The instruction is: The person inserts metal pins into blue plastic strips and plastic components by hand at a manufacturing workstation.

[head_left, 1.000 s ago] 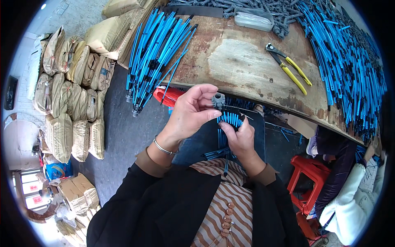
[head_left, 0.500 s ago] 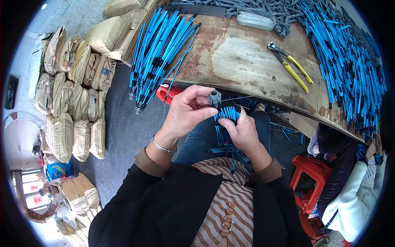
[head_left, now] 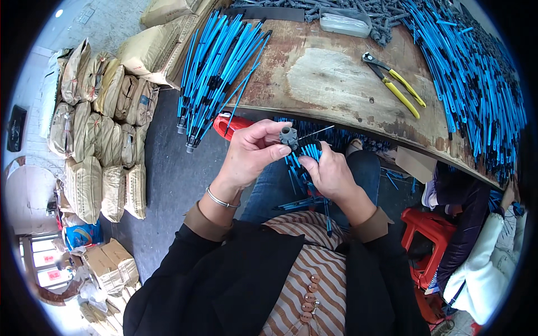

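Note:
Between the thumb and fingers of my left hand (head_left: 246,154) is a grey ribbed plastic hub (head_left: 288,136) with a round hole, its open end facing up. A thin metal wire (head_left: 319,132) sticks out to the right from beside the hub. Close by, my right hand (head_left: 334,175) grips a bundle of thin blue rods (head_left: 309,150), thumb pressed across them. The rods' upper ends sit just below and right of the hub; whether any are fixed to it I cannot tell. More blue rods with dark ends (head_left: 305,203) hang over my lap.
On the worn wooden table (head_left: 330,73) lie yellow-handled pliers (head_left: 395,85), a clear plastic box (head_left: 344,25), grey plastic parts (head_left: 381,33) and blue rod piles (head_left: 224,61) on both sides. Stacked sacks (head_left: 84,185) stand left. A co-worker's white sleeve (head_left: 476,269) and red stool (head_left: 428,241) are right.
My left hand has tipped the hub so its hole faces me more. The wire now slants up to the right. My right hand and the rods have shifted slightly.

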Motion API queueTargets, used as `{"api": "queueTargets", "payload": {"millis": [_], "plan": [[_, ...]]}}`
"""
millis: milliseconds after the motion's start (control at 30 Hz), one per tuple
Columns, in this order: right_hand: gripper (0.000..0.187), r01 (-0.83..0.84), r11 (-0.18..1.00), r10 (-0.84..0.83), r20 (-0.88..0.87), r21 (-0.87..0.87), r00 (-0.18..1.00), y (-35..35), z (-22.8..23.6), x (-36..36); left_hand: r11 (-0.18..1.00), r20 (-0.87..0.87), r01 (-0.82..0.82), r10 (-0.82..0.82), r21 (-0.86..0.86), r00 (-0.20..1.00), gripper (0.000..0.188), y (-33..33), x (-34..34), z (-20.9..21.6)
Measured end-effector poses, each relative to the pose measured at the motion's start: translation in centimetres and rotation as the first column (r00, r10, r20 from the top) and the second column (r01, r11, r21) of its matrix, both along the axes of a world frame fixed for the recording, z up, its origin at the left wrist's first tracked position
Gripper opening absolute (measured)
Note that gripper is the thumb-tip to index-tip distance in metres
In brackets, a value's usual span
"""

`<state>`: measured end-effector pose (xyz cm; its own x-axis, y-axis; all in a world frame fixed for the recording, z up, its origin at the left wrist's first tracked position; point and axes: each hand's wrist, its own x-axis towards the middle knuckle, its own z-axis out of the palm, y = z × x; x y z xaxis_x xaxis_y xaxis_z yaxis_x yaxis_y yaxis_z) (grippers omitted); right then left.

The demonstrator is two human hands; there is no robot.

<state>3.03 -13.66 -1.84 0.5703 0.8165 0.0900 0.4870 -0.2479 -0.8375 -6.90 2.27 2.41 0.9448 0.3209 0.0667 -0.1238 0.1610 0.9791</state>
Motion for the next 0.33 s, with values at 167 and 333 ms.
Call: {"api": "queueTargets", "payload": {"millis": [167, 333], "plan": [[0.042, -0.047, 0.999, 0.048, 0.095, -0.008, 0.994, -0.1, 0.8, 0.6, 0.995, -0.006, 0.018, -0.017, 0.103, 1.000, 0.041, 0.0, 0.1, 0.5], [0.044, -0.283, 0.947, 0.268, -0.114, -0.151, 0.957, 0.1, 1.5, 2.5, 0.961, 0.071, 0.138, -0.159, 0.240, 0.985, 0.043, 1.9, 0.0, -0.4]]}}
